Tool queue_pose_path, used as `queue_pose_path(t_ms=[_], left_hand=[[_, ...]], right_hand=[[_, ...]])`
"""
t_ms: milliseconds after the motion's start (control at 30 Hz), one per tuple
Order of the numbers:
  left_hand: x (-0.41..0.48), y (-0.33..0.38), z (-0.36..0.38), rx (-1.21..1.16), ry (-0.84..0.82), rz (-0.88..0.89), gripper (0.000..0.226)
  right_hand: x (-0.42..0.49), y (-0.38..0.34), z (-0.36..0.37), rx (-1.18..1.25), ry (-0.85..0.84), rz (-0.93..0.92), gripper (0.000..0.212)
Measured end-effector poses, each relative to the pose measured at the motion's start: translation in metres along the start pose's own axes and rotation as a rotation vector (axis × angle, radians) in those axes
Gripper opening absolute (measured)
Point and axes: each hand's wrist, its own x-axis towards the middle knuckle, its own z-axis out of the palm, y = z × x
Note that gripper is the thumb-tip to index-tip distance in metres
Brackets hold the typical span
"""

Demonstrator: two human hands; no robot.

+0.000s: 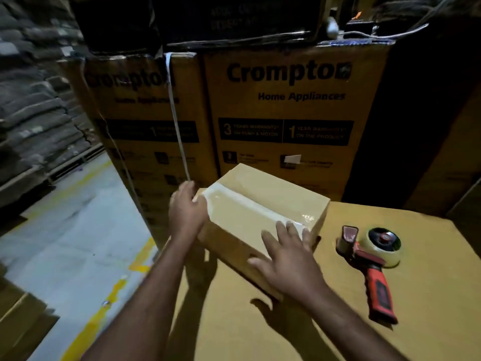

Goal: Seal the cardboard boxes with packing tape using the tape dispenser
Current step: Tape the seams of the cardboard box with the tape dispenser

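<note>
Tape (244, 201) spans box (270, 188) seam; left hand (186, 212) and right hand (289, 259) press with flat, released fingers. Uneven pressure may leave ends lifting.

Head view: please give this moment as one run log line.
box: tape along top | left hand: on box's left end | right hand: flat on box, fingers spread | tape dispenser: lying on table, right of box, untouched

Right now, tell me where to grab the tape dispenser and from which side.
Take the tape dispenser by its red handle, from above on the near side. It lies flat, handle pointing toward you, while the tape roll and blade end face away. The right hand is nearer.
</note>
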Motion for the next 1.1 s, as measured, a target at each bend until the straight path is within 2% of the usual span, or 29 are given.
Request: queue_pose_path(t_ms=[33, 100, 167, 267, 367, 433, 500, 567, 633, 767, 833, 900, 967, 1100], left_hand=[[0.019, -0.008, -0.003, -0.008, -0.062, -0.099, 0.05], [0.035, -0.023, -0.005, -0.11, -0.22, -0.274, 0.042], [0.028, -0.033, -0.004, -0.196, -0.265, -0.286, 0.031], [-0.009, -0.037, -0.005, -0.319, -0.152, -0.29, 0.02], [-0.071, -0.036, 0.002, -0.359, -0.001, -0.25, 0.019], [-0.112, -0.036, 0.006, -0.391, 0.027, -0.223, 0.018], [-0.133, -0.034, 0.002, -0.397, -0.001, -0.218, 0.02], [-0.128, -0.033, -0.009, -0.354, -0.073, -0.251, 0.032], [-0.111, -0.032, -0.021, -0.269, -0.206, -0.251, 0.043], [-0.074, -0.027, -0.014, -0.154, -0.384, -0.151, 0.03], [-0.059, -0.018, 0.002, -0.108, -0.377, -0.167, 0.036], [-0.045, -0.009, 0.016, 0.051, -0.321, -0.188, 0.034], [-0.034, -0.007, 0.025, 0.175, -0.26, -0.197, 0.032], [-0.015, -0.013, 0.035, 0.178, -0.217, -0.257, 0.036]], right_hand=[[-0.002, 0.004, 0.002, -0.032, -0.01, -0.03, 0.088], [-0.003, 0.011, 0.002, -0.023, -0.014, -0.065, 0.082], [0.002, 0.026, -0.003, 0.01, -0.04, -0.086, 0.065], [0.013, 0.054, -0.018, 0.067, -0.067, -0.017, 0.055], [0.022, 0.058, -0.036, -0.026, -0.054, 0.066, 0.045], [0.021, 0.034, -0.037, 0.034, 0.035, 0.023, 0.032], [0.013, -0.008, -0.027, 0.126, 0.124, -0.128, 0.026], [0.008, -0.053, -0.002, 0.132, 0.179, -0.255, 0.036], [0.009, -0.085, 0.025, 0.139, 0.247, -0.268, 0.045], [0.018, -0.097, 0.049, 0.163, 0.362, -0.212, 0.039], [0.02, -0.092, 0.051, 0.187, 0.426, -0.219, 0.033], [0.022, -0.089, 0.05, 0.197, 0.472, -0.249, 0.02], [0.024, -0.087, 0.052, 0.201, 0.474, -0.268, 0.019], [0.026, -0.089, 0.057, 0.193, 0.492, -0.275, 0.019]])
